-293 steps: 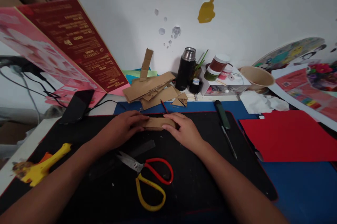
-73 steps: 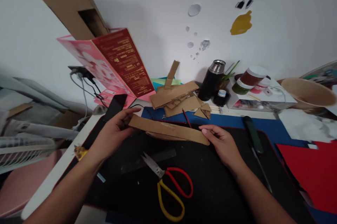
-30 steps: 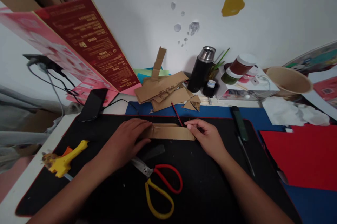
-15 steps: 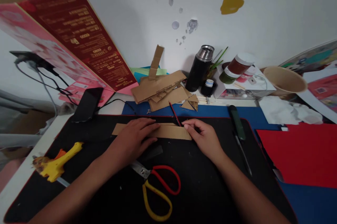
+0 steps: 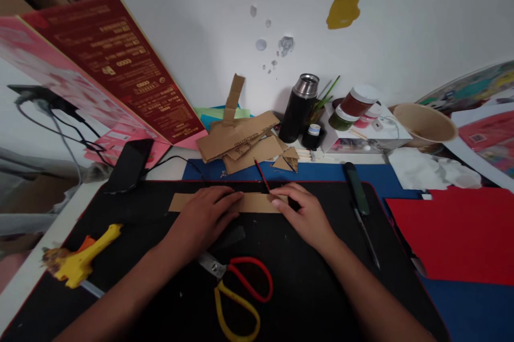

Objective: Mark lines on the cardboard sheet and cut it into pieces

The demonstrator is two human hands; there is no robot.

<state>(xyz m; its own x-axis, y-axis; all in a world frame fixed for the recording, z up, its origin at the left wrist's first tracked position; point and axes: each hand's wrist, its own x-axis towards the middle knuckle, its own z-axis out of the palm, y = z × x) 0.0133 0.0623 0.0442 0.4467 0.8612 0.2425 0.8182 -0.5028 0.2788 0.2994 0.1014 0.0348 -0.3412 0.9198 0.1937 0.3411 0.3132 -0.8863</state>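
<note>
A narrow brown cardboard strip (image 5: 255, 203) lies lengthwise on the black mat. My left hand (image 5: 206, 213) rests over its left half, fingers across the top and thumb by the near edge, holding it down. At the right end, my right hand (image 5: 303, 211) closes thumb and forefinger on the strip; its other fingers are curled and partly hidden. A dark red pencil (image 5: 262, 175) lies just beyond, pointing away, its near end close to my right fingertips. Scissors (image 5: 236, 283) with one red and one yellow handle lie open in front of my left hand.
A yellow glue gun (image 5: 86, 259) sits at left, near a black phone (image 5: 129, 165). Cardboard scraps (image 5: 241, 141) and a black flask (image 5: 297, 112) stand behind. A green-handled tool (image 5: 357, 189) lies right, beside red sheets (image 5: 453, 235). The black mat (image 5: 313, 299) spreads in front.
My right hand has moved slightly left along the strip's end. A second cardboard edge that showed behind the strip is no longer visible. The whole view has shifted slightly.
</note>
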